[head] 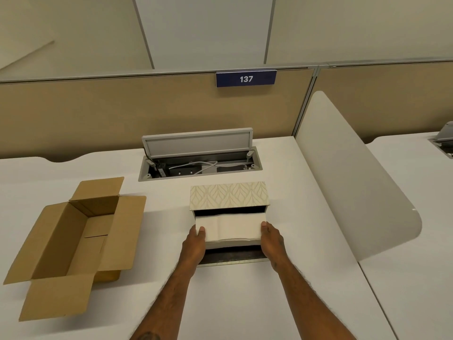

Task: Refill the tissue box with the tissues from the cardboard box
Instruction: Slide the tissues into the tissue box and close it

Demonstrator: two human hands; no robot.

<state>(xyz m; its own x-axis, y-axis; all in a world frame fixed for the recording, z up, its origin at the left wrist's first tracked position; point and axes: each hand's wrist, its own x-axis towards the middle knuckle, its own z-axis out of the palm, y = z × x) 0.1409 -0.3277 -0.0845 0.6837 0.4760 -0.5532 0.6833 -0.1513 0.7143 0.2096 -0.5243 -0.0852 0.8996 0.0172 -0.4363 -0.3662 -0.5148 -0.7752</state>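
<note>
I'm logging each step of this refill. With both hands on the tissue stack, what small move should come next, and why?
Probably lower the tissue stack into the open tissue box. The left hand and right hand grip its ends, it sits over the dark opening, and the cardboard box looks empty.

My fingers (201,232) mostly vanish under the tissue stack (230,228). The tissue box (229,195) hides its dark inside. My forearms run off the bottom edge.
</note>
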